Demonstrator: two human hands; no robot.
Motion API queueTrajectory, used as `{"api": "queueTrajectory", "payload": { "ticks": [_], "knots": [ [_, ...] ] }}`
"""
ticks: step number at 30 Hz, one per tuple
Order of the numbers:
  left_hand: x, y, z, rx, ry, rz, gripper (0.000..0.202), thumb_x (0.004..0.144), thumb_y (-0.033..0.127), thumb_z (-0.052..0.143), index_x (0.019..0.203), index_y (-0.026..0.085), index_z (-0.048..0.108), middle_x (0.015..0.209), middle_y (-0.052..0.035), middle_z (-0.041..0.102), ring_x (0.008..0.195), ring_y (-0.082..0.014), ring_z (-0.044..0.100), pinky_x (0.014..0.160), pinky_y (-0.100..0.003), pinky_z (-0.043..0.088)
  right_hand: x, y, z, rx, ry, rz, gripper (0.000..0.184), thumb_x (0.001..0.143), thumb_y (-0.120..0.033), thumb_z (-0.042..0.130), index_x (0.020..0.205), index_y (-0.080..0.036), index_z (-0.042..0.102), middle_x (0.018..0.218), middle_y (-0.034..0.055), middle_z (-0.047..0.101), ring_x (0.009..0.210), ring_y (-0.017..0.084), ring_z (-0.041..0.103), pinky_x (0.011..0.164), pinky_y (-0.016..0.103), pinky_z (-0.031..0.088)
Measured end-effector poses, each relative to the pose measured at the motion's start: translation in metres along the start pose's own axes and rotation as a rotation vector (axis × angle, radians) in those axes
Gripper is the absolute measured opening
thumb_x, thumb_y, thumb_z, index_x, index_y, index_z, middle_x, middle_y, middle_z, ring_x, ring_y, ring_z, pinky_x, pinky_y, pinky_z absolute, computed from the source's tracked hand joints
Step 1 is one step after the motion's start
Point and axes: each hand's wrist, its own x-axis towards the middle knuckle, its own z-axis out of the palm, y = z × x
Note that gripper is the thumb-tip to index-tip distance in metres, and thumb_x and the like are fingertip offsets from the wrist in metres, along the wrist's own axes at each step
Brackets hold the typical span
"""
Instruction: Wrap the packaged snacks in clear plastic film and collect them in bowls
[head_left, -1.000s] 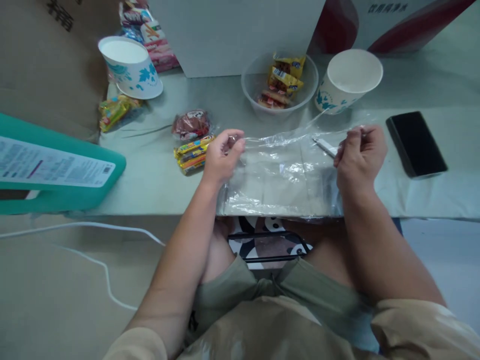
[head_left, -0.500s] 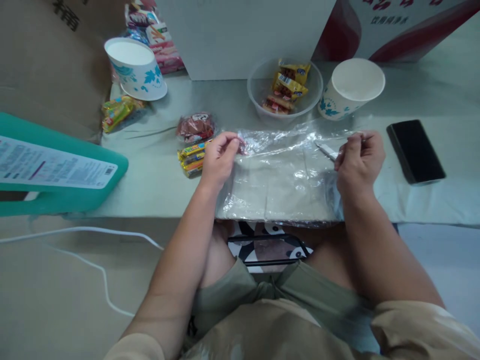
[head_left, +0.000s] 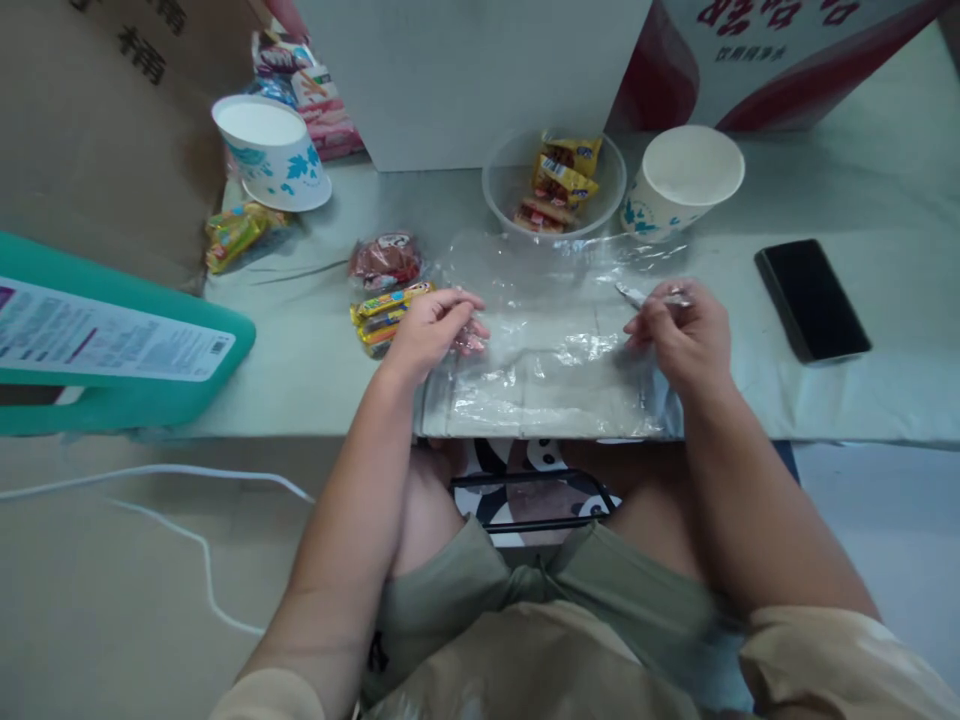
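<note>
A clear, crinkled plastic bag [head_left: 517, 385] lies flat on the table in front of me, reaching to the near edge. My left hand [head_left: 439, 330] is at its left side, fingers curled on the plastic. My right hand [head_left: 686, 335] is closed around a slim pointed tool like a small craft knife [head_left: 628, 294]; its tip points left over the bag, and most of the handle is hidden. To the left of the bag are yellow-wrapped snack sticks [head_left: 382, 318], beside my left hand, and a brown wrapped snack [head_left: 386, 260].
A clear bowl [head_left: 491, 195] of wrapped snacks and a paper cup [head_left: 664, 190] stand behind the bag. A phone [head_left: 812, 300] lies right. Another paper cup [head_left: 277, 165], snack packs [head_left: 244, 235] and a green jug [head_left: 217, 355] are left. Boxes [head_left: 472, 80] line the back.
Both hands have lowered the raised plastic toward the table. My right hand has moved left and a little nearer with the tool; my left hand has shifted slightly left and down.
</note>
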Motion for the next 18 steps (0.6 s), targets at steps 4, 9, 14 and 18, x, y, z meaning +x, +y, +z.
{"api": "queueTrajectory", "payload": {
  "ticks": [4, 9, 14, 18],
  "knots": [
    [-0.006, 0.003, 0.003, 0.047, -0.12, -0.05, 0.04, 0.084, 0.05, 0.073, 0.113, 0.024, 0.066, 0.056, 0.0029, 0.069, 0.042, -0.0173, 0.065, 0.037, -0.022, 0.044, 0.007, 0.004, -0.003, -0.017, -0.008, -0.005, 0.041, 0.082, -0.061, 0.076, 0.088, -0.025, 0.057, 0.043, -0.0112, 0.049, 0.031, 0.009, 0.041, 0.033, 0.021, 0.028],
    [-0.006, 0.007, 0.007, -0.006, -0.103, 0.009, 0.035, 0.075, 0.033, 0.08, 0.105, 0.023, 0.066, 0.057, 0.0046, 0.067, 0.041, -0.0135, 0.062, 0.038, -0.019, 0.042, 0.003, 0.004, -0.01, 0.092, -0.071, -0.027, 0.037, 0.072, -0.043, 0.084, 0.097, -0.025, 0.063, 0.071, -0.0059, 0.066, 0.043, 0.007, 0.047, 0.04, 0.022, 0.038],
    [0.0, 0.007, 0.006, -0.199, 0.034, 0.202, 0.02, 0.069, 0.027, 0.081, 0.08, 0.023, 0.066, 0.058, 0.0059, 0.061, 0.044, -0.0085, 0.056, 0.041, -0.017, 0.043, -0.002, 0.002, -0.016, 0.138, -0.007, -0.089, 0.026, 0.068, -0.032, 0.082, 0.064, -0.02, 0.058, 0.099, 0.0046, 0.069, 0.068, 0.012, 0.058, 0.044, 0.022, 0.037],
    [0.002, 0.006, 0.001, -0.23, 0.057, 0.188, 0.012, 0.065, 0.022, 0.081, 0.065, 0.02, 0.069, 0.066, 0.0009, 0.065, 0.055, -0.0081, 0.06, 0.052, -0.018, 0.053, 0.002, 0.007, -0.021, 0.215, 0.048, -0.109, 0.035, 0.067, -0.034, 0.08, 0.056, -0.021, 0.05, 0.093, 0.0054, 0.064, 0.079, 0.017, 0.061, 0.05, 0.025, 0.042]
  ]
}}
